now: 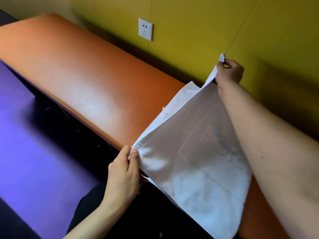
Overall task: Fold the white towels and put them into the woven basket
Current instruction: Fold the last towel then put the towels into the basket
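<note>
Here, seen from the head camera, a person stretches a white cloth over a padded bench set against a yellow wall.

Towel: the white towel (195,152) is thin and partly see-through, lifted by two corners and stretched taut between the hands; its lower part drapes over the near edge of the bench toward the bottom of the frame. More white fabric lies flat on the bench just behind the raised sheet; whether that is a second towel or a fold of the same one cannot be told.

Left hand: the left hand (124,173) pinches the near corner of the towel between thumb and fingers, at the front edge of the bench.

Right hand: the right hand (229,70) is raised near the wall, fingers curled round the far corner of the towel, a scrap of cloth sticking up above the knuckles. The bare forearm runs down along the towel's right edge.

Bench: the orange bench (77,71) has a smooth, leather-like top that runs from upper left to lower right, with a pale sheen at its middle.

Wall: the yellow wall (207,23) carries a white power socket (145,29) above the bench.

Floor: the purple floor (25,135) lies to the left, below the bench.
</note>
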